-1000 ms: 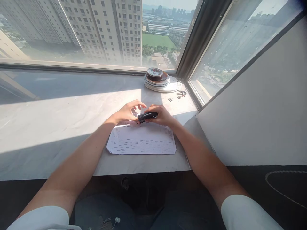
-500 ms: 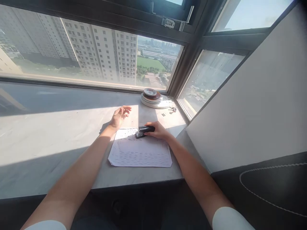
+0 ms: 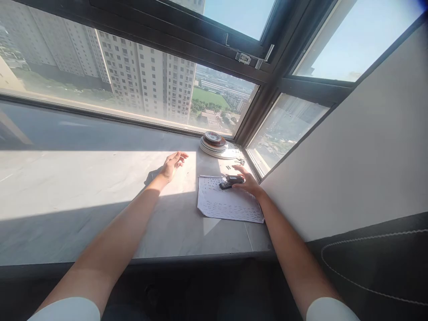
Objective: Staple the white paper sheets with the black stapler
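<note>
Paper (image 3: 229, 201) and stapler (image 3: 232, 180) have been shifted right relative to plate stack (image 3: 216, 149); grip of right hand (image 3: 249, 182) has been loosened, fingers spread.

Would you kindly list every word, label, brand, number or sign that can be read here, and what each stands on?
No text can be read.
Paper: rows of dark marks, too small to read.
Black stapler: any lettering is too small and blurred to read.
</note>
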`<state>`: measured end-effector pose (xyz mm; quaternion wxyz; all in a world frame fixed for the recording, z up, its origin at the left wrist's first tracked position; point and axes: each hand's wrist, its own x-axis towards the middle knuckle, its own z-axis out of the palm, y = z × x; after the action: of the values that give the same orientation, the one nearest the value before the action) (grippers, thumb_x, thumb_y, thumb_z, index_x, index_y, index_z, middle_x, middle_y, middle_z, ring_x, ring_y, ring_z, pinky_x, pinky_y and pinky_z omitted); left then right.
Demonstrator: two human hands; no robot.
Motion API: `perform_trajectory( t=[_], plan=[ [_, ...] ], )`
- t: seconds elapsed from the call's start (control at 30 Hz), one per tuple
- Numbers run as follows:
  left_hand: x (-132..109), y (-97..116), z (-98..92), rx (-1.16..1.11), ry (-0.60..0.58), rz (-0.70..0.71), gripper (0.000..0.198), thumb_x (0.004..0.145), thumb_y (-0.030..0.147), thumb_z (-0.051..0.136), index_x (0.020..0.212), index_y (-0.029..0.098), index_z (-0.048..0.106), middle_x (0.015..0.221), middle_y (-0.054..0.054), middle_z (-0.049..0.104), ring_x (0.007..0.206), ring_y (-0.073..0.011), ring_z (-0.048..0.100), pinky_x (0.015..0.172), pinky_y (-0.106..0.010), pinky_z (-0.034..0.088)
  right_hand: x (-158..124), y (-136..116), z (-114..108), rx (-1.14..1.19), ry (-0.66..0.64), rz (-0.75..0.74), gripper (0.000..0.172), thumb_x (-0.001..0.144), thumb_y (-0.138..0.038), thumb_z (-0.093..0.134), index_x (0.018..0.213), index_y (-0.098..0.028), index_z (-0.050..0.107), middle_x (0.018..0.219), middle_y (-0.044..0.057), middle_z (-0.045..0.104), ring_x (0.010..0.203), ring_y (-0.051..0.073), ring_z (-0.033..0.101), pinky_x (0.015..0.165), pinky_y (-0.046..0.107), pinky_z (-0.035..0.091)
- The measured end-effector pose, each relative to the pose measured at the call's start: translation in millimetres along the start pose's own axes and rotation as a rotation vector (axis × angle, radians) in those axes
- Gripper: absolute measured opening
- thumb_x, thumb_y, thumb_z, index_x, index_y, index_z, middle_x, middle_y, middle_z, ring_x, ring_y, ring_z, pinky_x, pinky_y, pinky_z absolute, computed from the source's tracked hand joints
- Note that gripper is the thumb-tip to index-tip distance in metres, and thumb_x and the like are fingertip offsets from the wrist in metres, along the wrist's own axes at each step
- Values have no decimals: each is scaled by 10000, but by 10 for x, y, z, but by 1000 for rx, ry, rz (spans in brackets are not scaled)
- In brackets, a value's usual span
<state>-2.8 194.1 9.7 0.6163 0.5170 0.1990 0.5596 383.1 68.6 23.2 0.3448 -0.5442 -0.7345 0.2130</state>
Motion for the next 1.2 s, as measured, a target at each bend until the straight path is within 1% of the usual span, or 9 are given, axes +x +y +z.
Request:
perform_trajectory(
  t=[0.07, 0.17, 0.4, 0.57, 0.7, 0.87, 1.0, 1.1, 1.2],
  plan=[
    [-4, 1, 4, 6, -2, -10, 418, 876, 581, 754, 911, 167, 805, 1035, -110, 701, 762, -138, 540, 624, -249, 422, -16, 21, 35, -38, 47, 32, 911, 637, -536, 952, 1452, -276, 638, 1651, 124, 456, 1576, 362, 358, 1264, 544, 376],
    [-12, 16, 23, 8, 6, -19, 406, 863, 566, 769, 890, 163, 796, 1014, -112, 704, 761, -141, 556, 617, -253, 428, 0, 27, 87, -62, 20, 49, 828, 693, -502, 921, 1443, -284, 646, 1700, 86, 395, 1605, 345, 315, 1334, 534, 260],
    [31, 43, -4, -118, 163, 15, 348, 891, 514, 754, 835, 170, 753, 896, -80, 687, 689, -123, 574, 570, -253, 433, 247, 32, 268, 88, 9, 135, 637, 698, -468, 909, 1258, -227, 722, 1508, 154, 618, 1506, 374, 484, 1233, 550, 433],
    [64, 70, -80, -279, 312, 42, 336, 922, 478, 736, 796, 169, 703, 794, -36, 626, 620, -95, 545, 528, -238, 411, 397, 80, 393, 103, 26, 133, 615, 667, -482, 936, 1197, -237, 740, 1611, 130, 521, 1523, 372, 461, 1290, 574, 353],
    [64, 85, -55, -316, 355, 26, 325, 933, 457, 712, 782, 172, 674, 763, -26, 611, 594, -94, 529, 515, -241, 392, 477, 34, 502, 98, -5, 110, 627, 702, -495, 911, 1240, -230, 724, 1591, 120, 549, 1493, 353, 505, 1285, 573, 354],
    [39, 222, -81, -379, 382, 64, 354, 958, 454, 675, 733, 192, 595, 729, -11, 556, 588, -97, 496, 539, -237, 405, 705, -312, 913, 131, -93, 2, 589, 689, -492, 925, 1181, -224, 743, 1543, 127, 598, 1406, 358, 594, 1224, 549, 424],
    [-50, 488, -348, -451, 462, 236, 627, 1032, 528, 551, 576, 199, 273, 575, 37, 292, 525, -96, 376, 560, -239, 416, 1001, -743, 1475, 190, -211, -158, 559, 679, -503, 935, 1123, -214, 755, 1523, 128, 617, 1475, 326, 531, 1254, 473, 392],
    [-132, 650, -532, -502, 509, 358, 683, 1075, 487, 488, 580, 182, 129, 547, 39, 160, 488, -100, 265, 505, -234, 352, 1190, -1038, 1821, 202, -273, -220, 680, 705, -520, 924, 1279, -221, 716, 1503, 113, 635, 1474, 310, 533, 1264, 459, 376],
    [-168, 702, -572, -553, 443, 331, 664, 1094, 425, 446, 584, 177, 101, 538, 37, 133, 477, -102, 229, 474, -236, 313, 1269, -1211, 1955, 183, -309, -245, 712, 723, -516, 919, 1334, -233, 691, 1480, 104, 653, 1521, 318, 474, 1266, 486, 368]
  ],
)
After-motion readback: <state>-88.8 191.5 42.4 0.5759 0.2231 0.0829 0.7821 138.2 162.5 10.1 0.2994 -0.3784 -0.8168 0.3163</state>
